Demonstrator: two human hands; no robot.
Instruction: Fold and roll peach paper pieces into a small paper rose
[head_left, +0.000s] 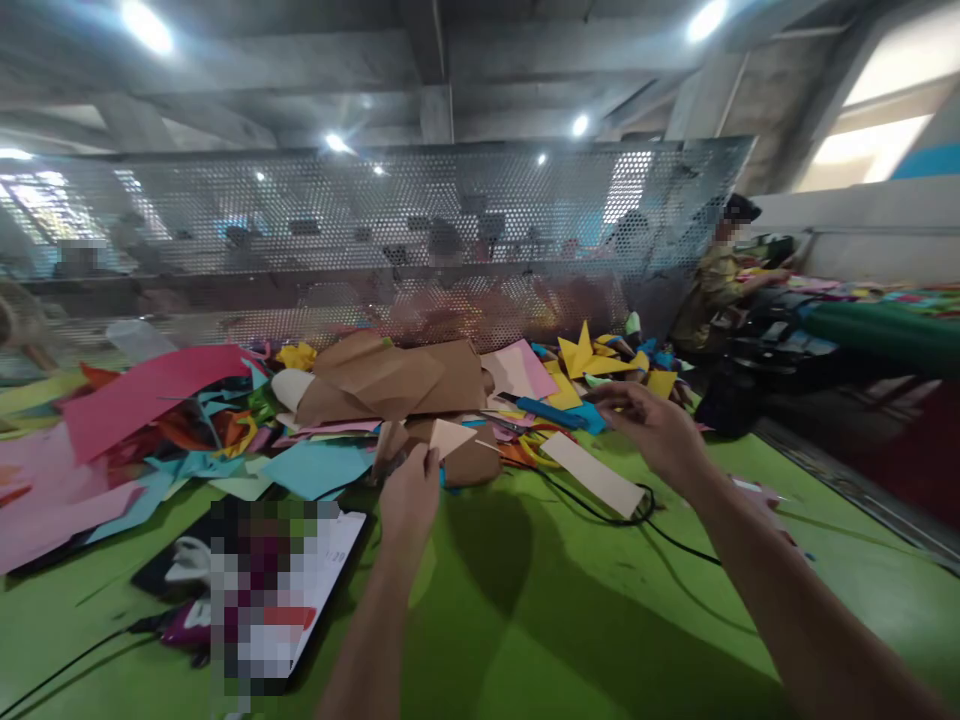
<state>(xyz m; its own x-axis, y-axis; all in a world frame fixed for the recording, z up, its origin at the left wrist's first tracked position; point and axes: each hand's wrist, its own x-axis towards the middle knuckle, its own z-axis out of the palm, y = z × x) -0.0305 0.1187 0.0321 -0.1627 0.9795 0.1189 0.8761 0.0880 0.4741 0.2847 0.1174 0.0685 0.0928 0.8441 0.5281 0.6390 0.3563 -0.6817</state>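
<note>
The green tabletop [600, 640] spans the foreground. The perforated metal screen [465, 220] stands behind it. Between your hands and this screen, the heap of coloured paper [195, 420] obstructs the rear of the tabletop. At far right, beyond the tabletop, a person [709, 290] reaches toward other coloured pieces.

Your two forearms enter from the lower edge and converge forward, with the hands well apart. Your right hand [654, 425] is raised above the tabletop and angled inward to the left, its fingers bent and pointing toward the blue cutter [551, 412]. Its fingertips are close to one another; whether they grip anything cannot be determined. Your left hand [409, 495] is lower and points forward, thumb and fingers pinched on the small cream paper piece [452, 440], which is located at the front of the heap, before the large brown paper [397, 380].

The pink sheet [161, 390] lies at the left of the heap. The flat device [322, 570], partly blurred, lies left of your left forearm, with the purple gadget [187, 622] beside it. The light-blue paper [319, 468] lies behind this device. The beige strip [592, 475] lies diagonally between your hands; the black cable [682, 545] loops around its near end and runs toward your right forearm.
</note>
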